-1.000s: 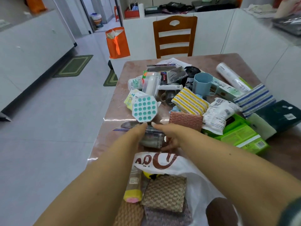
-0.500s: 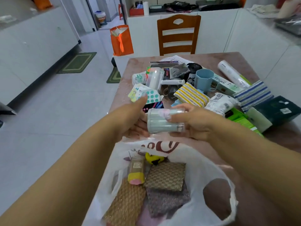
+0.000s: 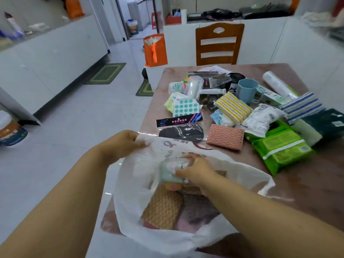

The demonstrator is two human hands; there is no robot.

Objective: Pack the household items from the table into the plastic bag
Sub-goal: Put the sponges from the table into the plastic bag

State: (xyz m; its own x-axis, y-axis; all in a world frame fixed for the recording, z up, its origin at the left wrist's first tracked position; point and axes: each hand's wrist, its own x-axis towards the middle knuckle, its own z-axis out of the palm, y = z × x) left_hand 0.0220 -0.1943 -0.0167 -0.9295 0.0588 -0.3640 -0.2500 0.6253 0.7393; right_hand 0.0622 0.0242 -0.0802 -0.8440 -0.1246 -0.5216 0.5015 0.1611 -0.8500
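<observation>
A white plastic bag [image 3: 240, 174] lies open at the table's near edge. My left hand [image 3: 121, 144] pinches its far-left rim and holds it up. My right hand [image 3: 195, 169] is inside the bag's mouth, closed around a pale green cylindrical pack [image 3: 170, 173]. Several textured scouring pads [image 3: 163, 207] lie in the bag below. On the table behind sit a pink sponge [image 3: 225, 136], a black packet with a pink header [image 3: 180, 127], a dotted teal pad [image 3: 185, 108], a yellow striped cloth [image 3: 232, 107] and green wipes packs [image 3: 279, 146].
More items crowd the brown table [image 3: 316, 183]: a blue mug [image 3: 246, 90], a white roll [image 3: 277, 83], a blue striped cloth [image 3: 301, 107], a dark green box [image 3: 327, 123]. A wooden chair [image 3: 219, 43] stands at the far side, an orange bag [image 3: 155, 51] on the floor left.
Both hands lifted the pale green pack from the table. My right hand then carried it down into the bag while my left hand let go and took the bag's rim.
</observation>
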